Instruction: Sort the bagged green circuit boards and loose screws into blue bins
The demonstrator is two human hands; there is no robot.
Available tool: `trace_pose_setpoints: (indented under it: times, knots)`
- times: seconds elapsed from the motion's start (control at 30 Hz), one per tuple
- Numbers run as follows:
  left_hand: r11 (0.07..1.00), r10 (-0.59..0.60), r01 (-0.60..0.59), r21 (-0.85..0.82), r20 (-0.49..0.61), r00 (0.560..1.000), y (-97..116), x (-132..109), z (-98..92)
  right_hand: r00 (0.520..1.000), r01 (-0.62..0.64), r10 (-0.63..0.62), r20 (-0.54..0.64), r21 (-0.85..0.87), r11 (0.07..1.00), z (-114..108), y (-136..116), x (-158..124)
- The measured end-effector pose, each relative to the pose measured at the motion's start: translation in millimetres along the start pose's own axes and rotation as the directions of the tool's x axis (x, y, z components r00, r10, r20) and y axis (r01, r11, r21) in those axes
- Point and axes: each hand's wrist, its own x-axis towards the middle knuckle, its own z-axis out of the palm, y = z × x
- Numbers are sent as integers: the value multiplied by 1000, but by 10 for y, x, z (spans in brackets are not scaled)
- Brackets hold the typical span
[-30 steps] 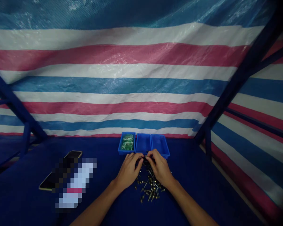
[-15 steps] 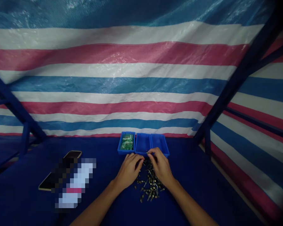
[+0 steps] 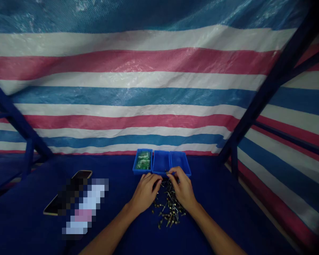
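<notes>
My right hand [image 3: 183,189] is closed in a pinch, and a small dark metal part [image 3: 166,172] sticks out from its thumb and forefinger. Close on the left, my left hand [image 3: 146,189] also has thumb and forefinger pressed together. A thin metal part [image 3: 162,182] shows at those fingertips, though its full shape is hidden. Between and below both hands lies a loose pile of small metal parts [image 3: 170,212] with thin shanks and some brass-coloured ends. My right hand partly covers the pile. Both hands are just in front of a row of blue bins.
The left blue bin [image 3: 134,168] holds green pieces in clear wrapping. Beside it stand the middle bin [image 3: 161,161] and right bin [image 3: 180,162]. A phone [image 3: 78,177] and a pixelated bright item [image 3: 89,202] lie on the left. Dark blue frame bars [image 3: 266,92] and striped sheeting enclose the table.
Almost nothing differs. The small part in my right fingertips has shifted or turned very slightly; both hands stay in place.
</notes>
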Motion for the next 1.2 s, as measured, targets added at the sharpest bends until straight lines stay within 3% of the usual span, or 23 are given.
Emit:
trace_pose_setpoints:
  times: [0.83,1.03,1.2]
  knots:
    - [1000,-17,16,21,47,999,-34,-3,34,995,38,-18,97,-204,978,45,104,-46]
    - [1000,-21,20,23,58,998,-35,4,39,999,-35,45,27,-299,954,128,181,-74]
    - [1000,-17,16,21,59,998,-38,7,43,994,-86,105,38,-342,936,104,200,-51]
